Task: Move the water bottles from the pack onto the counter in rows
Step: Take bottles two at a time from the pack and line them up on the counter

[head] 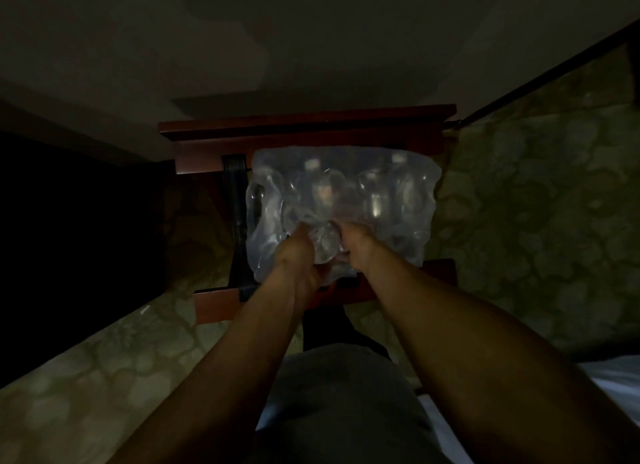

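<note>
A pack of water bottles wrapped in clear plastic film rests on a dark red wooden stand in dim light. Several bottles show through the film, two white caps near its far side. My left hand and my right hand both clutch the plastic film at the pack's near edge, with a bunched fold of film between them. Fingers are partly hidden in the wrap.
Patterned green carpet surrounds the stand. A pale wall rises behind it. A dark area lies at the left. White bedding shows at the lower right. Black straps run along the stand's left side.
</note>
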The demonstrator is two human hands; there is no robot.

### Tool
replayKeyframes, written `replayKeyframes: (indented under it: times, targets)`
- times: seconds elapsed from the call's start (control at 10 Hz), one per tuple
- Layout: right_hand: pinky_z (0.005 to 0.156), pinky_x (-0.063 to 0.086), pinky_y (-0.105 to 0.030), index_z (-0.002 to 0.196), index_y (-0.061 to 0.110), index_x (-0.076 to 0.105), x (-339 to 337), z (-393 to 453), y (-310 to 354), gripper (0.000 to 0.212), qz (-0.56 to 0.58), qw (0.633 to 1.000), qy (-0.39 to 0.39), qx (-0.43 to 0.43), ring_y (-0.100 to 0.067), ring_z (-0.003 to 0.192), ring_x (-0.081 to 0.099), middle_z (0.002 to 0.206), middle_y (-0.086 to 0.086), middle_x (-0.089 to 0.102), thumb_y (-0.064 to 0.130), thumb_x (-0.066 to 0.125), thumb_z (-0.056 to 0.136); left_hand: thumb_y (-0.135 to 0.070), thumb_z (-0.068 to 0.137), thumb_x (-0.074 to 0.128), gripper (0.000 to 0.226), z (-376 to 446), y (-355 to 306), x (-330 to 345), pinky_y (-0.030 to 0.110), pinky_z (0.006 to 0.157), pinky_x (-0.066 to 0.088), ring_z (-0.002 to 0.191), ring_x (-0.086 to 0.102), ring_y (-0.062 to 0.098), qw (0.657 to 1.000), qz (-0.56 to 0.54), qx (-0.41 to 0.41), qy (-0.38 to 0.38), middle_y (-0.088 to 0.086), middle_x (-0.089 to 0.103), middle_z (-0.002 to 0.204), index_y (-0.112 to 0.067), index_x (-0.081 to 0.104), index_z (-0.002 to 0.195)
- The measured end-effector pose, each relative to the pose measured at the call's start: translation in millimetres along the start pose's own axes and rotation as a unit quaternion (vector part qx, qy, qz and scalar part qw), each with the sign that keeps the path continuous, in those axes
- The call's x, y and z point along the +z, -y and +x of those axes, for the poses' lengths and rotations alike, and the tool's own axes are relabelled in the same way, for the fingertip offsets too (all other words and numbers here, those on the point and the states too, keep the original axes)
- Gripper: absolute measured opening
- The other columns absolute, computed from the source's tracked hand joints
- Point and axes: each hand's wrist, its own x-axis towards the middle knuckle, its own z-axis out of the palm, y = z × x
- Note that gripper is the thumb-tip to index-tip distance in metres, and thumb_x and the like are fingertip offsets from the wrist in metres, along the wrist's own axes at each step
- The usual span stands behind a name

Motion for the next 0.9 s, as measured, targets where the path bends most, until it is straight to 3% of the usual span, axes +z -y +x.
replayKeyframes:
  times: [0.1,0.2,0.3,0.4,0.5,0.6,0.7,0.8,0.9]
  targets:
    - [0.098,0.05,-0.044,0.105,0.01,0.064,-2,1,-3,0.022,-0.006,1.0,-0.009,0.001,-0.029,0.107,0.059,0.121,-0.014,0.061,0.026,0.052,0.097,-0.036,0.099,0.046,0.049,-13,-13,-5,0.042,0.096,0.045,0.132,0.048,0.033,0.999,-0.002,-0.011,0.044,0.015,0.048,0.145,-0.009,0.045,0.14]
    - [0.087,0.056,-0.05,0.083,0.016,0.065,-1,-6,-5,0.018,-0.036,0.999,-0.019,0.001,-0.033,0.104,0.063,0.112,-0.014,0.066,0.029,0.057,0.093,-0.042,0.098,0.046,0.053,-19,-15,-17,0.041,0.091,0.048,0.132,0.048,0.032,0.998,0.005,-0.02,0.066,0.015,0.049,0.145,-0.01,0.046,0.14]
    - [0.058,0.058,-0.039,0.104,0.013,0.065,-7,-15,-8,0.024,0.048,0.997,0.034,0.052,-0.031,0.097,0.063,0.114,-0.014,0.065,0.03,0.064,0.087,-0.041,0.099,0.044,0.05,-23,-14,-26,0.036,0.081,0.05,0.126,0.054,0.03,0.985,-0.096,-0.06,0.13,0.018,0.058,0.134,-0.004,0.052,0.133]
    - [0.055,0.053,-0.032,0.11,0.011,0.065,-12,-29,-14,0.032,0.102,0.989,0.065,0.082,-0.027,0.095,0.064,0.108,-0.011,0.066,0.029,0.066,0.084,-0.04,0.093,0.055,0.043,-29,-11,-40,0.031,0.07,0.056,0.09,0.067,0.024,0.981,-0.078,-0.066,0.163,0.015,0.071,0.104,-0.004,0.06,0.117]
    - [0.053,0.052,-0.029,0.095,0.014,0.065,-17,-43,-18,0.023,0.069,0.993,0.064,0.073,-0.024,0.083,0.065,0.092,-0.009,0.069,0.035,0.063,0.086,-0.041,0.087,0.064,0.052,-34,-4,-52,0.033,0.087,0.055,0.1,0.066,0.024,0.978,0.006,-0.058,0.199,0.016,0.066,0.121,-0.005,0.059,0.124]
    - [0.047,0.054,-0.025,0.098,0.016,0.064,-25,-63,-21,0.026,0.028,0.996,0.055,0.064,-0.021,0.078,0.066,0.089,-0.006,0.07,0.038,0.066,0.083,-0.032,0.073,0.074,0.065,-43,3,-62,0.043,0.109,0.04,0.122,0.057,0.03,0.97,0.057,-0.05,0.232,0.02,0.061,0.131,-0.004,0.057,0.129]
    - [0.055,0.054,-0.031,0.098,0.015,0.062,-35,-81,-25,0.028,0.012,0.997,0.042,0.063,-0.023,0.085,0.065,0.096,-0.009,0.068,0.034,0.07,0.079,-0.025,0.072,0.075,0.062,-51,10,-73,0.041,0.101,0.047,0.105,0.066,0.026,0.962,0.073,-0.039,0.258,0.015,0.069,0.113,-0.005,0.055,0.128]
    - [0.059,0.057,-0.035,0.104,0.013,0.059,-40,-102,-31,0.035,0.015,0.998,0.031,0.06,-0.027,0.09,0.065,0.105,-0.014,0.064,0.027,0.074,0.076,-0.022,0.086,0.065,0.046,-59,18,-84,0.037,0.088,0.053,0.095,0.065,0.022,0.955,0.122,-0.013,0.271,0.012,0.066,0.107,-0.007,0.054,0.128]
    - [0.056,0.058,-0.035,0.105,0.013,0.057,-40,-121,-41,0.037,0.026,0.999,0.008,0.042,-0.028,0.095,0.063,0.109,-0.015,0.062,0.027,0.074,0.075,-0.018,0.089,0.058,0.042,-67,26,-97,0.031,0.067,0.056,0.079,0.063,0.018,0.947,0.138,0.002,0.292,0.01,0.063,0.096,-0.004,0.051,0.128]
